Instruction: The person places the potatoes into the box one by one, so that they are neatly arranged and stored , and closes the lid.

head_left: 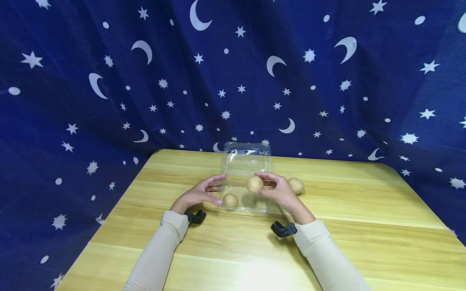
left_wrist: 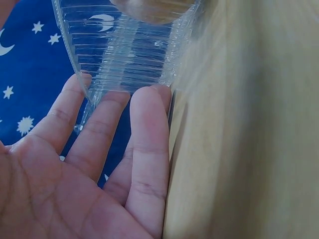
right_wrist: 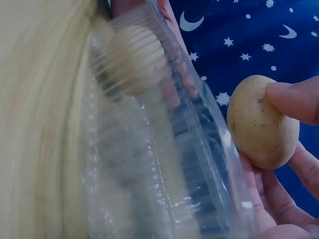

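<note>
A clear plastic clamshell container (head_left: pixel 251 210) stands on the table, its lid (head_left: pixel 246 163) raised at the back. My right hand (head_left: pixel 279 190) pinches a potato (head_left: pixel 254 184) between thumb and fingers, above the container's right half. In the right wrist view this potato (right_wrist: pixel 261 122) looks pale, oval and lightly speckled. Another potato (head_left: pixel 230 201) lies inside at the front left corner. With fairly straight fingers, my left hand (head_left: pixel 199 194) touches the container's left side; the left wrist view shows fingertips (left_wrist: pixel 113 99) against the ribbed wall.
A third potato (head_left: pixel 296 185) lies on the wooden table (head_left: pixel 364 210), just behind and right of my right hand. A blue curtain (head_left: pixel 247 81) with moons and stars hangs behind the table's far edge. Black straps (head_left: pixel 284 229) circle both wrists.
</note>
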A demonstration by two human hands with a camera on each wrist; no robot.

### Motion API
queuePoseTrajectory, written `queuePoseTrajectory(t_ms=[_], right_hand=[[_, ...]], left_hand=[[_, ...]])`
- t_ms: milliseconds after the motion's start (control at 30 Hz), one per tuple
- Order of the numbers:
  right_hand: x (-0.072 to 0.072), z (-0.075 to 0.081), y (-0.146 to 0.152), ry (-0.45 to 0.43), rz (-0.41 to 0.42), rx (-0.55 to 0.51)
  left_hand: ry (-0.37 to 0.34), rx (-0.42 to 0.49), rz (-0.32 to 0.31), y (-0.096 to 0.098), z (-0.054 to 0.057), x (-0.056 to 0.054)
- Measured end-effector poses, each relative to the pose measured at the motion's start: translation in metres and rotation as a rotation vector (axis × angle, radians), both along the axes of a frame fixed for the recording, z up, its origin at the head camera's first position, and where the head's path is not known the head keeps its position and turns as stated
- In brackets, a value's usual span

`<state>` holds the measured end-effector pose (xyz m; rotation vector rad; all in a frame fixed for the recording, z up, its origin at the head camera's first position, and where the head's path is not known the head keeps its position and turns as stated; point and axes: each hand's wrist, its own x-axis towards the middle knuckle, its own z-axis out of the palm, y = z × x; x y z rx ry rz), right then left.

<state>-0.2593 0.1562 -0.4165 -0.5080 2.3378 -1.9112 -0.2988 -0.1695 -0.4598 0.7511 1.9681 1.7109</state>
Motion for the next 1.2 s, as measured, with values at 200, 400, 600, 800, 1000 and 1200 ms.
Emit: queuePoseTrajectory(t_ms=[200,400,600,800,1000,1200], right_hand=[[0.0,0.0,-0.007,-0.006,-0.011,-0.025],[-0.001,-0.001,-0.012,-0.007,-0.013,-0.041],[-0.001,0.001,-0.019,-0.057,0.0,-0.055],[-0.002,0.001,-0.025,-0.066,-0.015,-0.06],[-0.004,-0.001,-0.031,-0.072,-0.016,-0.056],[-0.005,-0.001,-0.036,-0.081,-0.023,-0.055]], left_hand=[[-0.003,-0.001,0.0,0.0,-0.001,-0.002],[-0.003,0.0,-0.005,0.0,-0.001,-0.001],[-0.003,-0.002,0.001,0.0,-0.001,0.0],[-0.015,0.005,-0.002,0.001,0.001,0.0],[-0.017,0.008,-0.003,0.001,0.001,0.001],[-0.021,0.009,-0.006,0.001,0.001,0.0]])
